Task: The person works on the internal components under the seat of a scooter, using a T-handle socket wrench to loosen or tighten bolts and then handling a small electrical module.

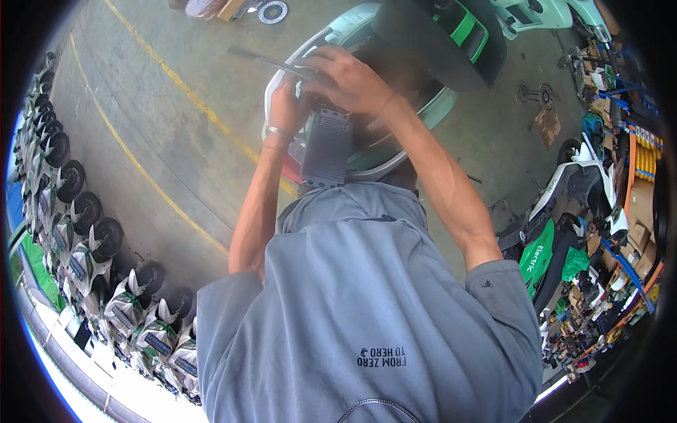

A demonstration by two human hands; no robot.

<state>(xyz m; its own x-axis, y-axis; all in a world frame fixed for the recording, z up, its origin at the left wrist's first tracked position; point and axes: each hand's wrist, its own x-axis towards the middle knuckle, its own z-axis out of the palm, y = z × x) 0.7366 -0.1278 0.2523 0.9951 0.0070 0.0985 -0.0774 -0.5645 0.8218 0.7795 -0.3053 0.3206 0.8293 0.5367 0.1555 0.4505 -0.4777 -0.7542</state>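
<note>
Both my hands are over the open body of a pale green scooter (434, 111). My right hand (347, 81) is curled around the near end of a long dark bar-shaped tool (264, 60), which points to the far left and is blurred. Just below and left of it, my left hand (288, 107) is closed, its fingertips partly hidden; what it grips cannot be made out. A dark grey finned metal box (326, 151) lies close to my body, right by my left wrist. The dark seat (416, 39) stands raised at the far side, beyond my right hand.
A long row of parked scooters (88, 211) lines the left side. Yellow lines (176, 81) cross the concrete floor. At right stand a white-and-green scooter (564, 204) and shelves crowded with parts (638, 233). A disc-shaped part (273, 12) and pale green panels (532, 14) lie farther off.
</note>
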